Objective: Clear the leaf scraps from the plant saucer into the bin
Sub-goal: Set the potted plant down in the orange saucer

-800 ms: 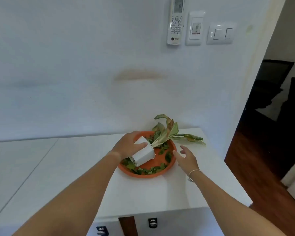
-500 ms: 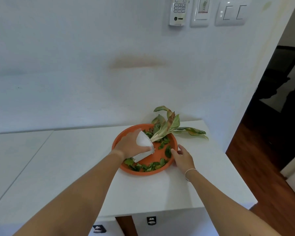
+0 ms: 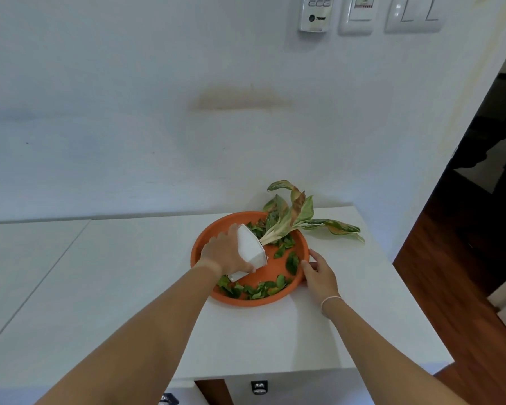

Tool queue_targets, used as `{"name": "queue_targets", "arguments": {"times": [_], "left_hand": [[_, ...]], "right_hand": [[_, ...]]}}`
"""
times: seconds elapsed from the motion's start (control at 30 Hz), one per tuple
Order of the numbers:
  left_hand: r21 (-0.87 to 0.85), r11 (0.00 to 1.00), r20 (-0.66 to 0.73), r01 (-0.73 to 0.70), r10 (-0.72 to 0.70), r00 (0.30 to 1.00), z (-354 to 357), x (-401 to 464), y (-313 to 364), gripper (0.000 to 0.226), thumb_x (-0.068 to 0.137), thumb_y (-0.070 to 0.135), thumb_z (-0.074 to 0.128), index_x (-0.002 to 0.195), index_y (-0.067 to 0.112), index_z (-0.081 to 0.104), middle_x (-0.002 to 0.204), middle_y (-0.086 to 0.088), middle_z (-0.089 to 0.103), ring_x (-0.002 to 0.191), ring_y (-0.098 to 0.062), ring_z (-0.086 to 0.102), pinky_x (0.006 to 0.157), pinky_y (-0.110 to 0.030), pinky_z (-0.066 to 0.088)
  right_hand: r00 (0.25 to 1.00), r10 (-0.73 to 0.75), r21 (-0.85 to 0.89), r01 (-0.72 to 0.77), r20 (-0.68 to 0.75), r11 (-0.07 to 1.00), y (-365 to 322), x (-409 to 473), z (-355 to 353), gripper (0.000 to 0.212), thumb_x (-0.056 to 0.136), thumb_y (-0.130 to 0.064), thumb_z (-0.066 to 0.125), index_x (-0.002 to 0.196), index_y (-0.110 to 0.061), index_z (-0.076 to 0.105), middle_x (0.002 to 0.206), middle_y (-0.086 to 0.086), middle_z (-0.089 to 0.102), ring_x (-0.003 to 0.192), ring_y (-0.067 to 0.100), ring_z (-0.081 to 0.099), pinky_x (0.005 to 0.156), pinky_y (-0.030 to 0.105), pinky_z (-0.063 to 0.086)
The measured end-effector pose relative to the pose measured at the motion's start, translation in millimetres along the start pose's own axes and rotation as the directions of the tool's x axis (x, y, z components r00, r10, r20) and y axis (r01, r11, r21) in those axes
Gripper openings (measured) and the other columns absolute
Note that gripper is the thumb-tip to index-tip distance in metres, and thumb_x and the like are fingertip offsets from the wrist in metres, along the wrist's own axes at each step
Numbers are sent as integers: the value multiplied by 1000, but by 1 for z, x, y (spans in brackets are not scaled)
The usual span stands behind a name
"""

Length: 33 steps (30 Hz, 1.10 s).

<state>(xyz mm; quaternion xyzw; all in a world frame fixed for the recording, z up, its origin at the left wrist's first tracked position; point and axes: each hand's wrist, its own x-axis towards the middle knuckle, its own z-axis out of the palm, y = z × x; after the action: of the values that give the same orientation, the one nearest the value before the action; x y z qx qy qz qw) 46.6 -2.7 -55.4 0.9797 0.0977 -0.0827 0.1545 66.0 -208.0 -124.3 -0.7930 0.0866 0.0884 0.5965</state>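
Head view, angled down, near counter (image 3: 129, 287)

Looks like a home interior: plain white wall (image 3: 129, 112) carrying an air-conditioner remote (image 3: 314, 16) in a holder, a thermostat panel (image 3: 360, 16) and light switches (image 3: 415, 16); white cabinet top (image 3: 114, 273); dark wooden floor (image 3: 450, 273) beyond an open doorway (image 3: 485, 147).

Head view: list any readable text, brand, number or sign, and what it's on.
"TRANE", beside a round logo: on the white wall remote.
Remote keys at the top edge: marks too small to read.
Wall panel next to it: red strip and print, too blurred to read.
Switches, pot, saucer: no text seen.
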Motion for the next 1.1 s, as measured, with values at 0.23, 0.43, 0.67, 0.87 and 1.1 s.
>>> {"name": "queue_targets", "arguments": {"times": [0.23,0.43,0.67,0.87,1.1], "left_hand": [[-58,998,-39,7,-10,999,2,7,-6,115,61,52,79,150,20,13,142,-9,43,127,-29,45,98,-38,46],[-428,904,-76,-14,-21,997,4,8,-13,114,55,38,85,146,16,20,139,-3,41,125,-22,43,85,-26,40],[-758,648,-82,-74,17,996,16,7,-3,76,61,22,86,122,24,39,115,4,56,109,-16,56,80,-25,54],[-802,595,-116,-46,-80,990,23,6,0,95,51,44,82,133,27,38,123,2,59,113,-19,56,93,-39,54],[-856,516,-82,-34,-69,994,28,6,-1,113,47,41,86,142,23,29,130,2,56,116,-18,57,91,-38,55]], "right_hand": [[1000,-7,9,7,10,1000,3,2,-1,46,97,-26,46,142,-23,40,103,8,62,99,26,63,87,32,51],[1000,-3,46,3,13,999,4,2,-1,45,96,-24,48,141,-23,42,106,14,65,98,27,64,88,33,53],[1000,3,60,-4,18,998,3,2,-2,46,96,-26,48,142,-23,42,105,11,66,97,25,65,82,28,52],[1000,-9,39,9,17,999,5,3,-2,47,96,-28,48,143,-24,41,104,13,67,97,24,65,84,28,51],[1000,-24,25,24,18,999,4,2,-2,47,97,-27,47,143,-23,41,102,10,66,93,21,63,80,25,48]]}}
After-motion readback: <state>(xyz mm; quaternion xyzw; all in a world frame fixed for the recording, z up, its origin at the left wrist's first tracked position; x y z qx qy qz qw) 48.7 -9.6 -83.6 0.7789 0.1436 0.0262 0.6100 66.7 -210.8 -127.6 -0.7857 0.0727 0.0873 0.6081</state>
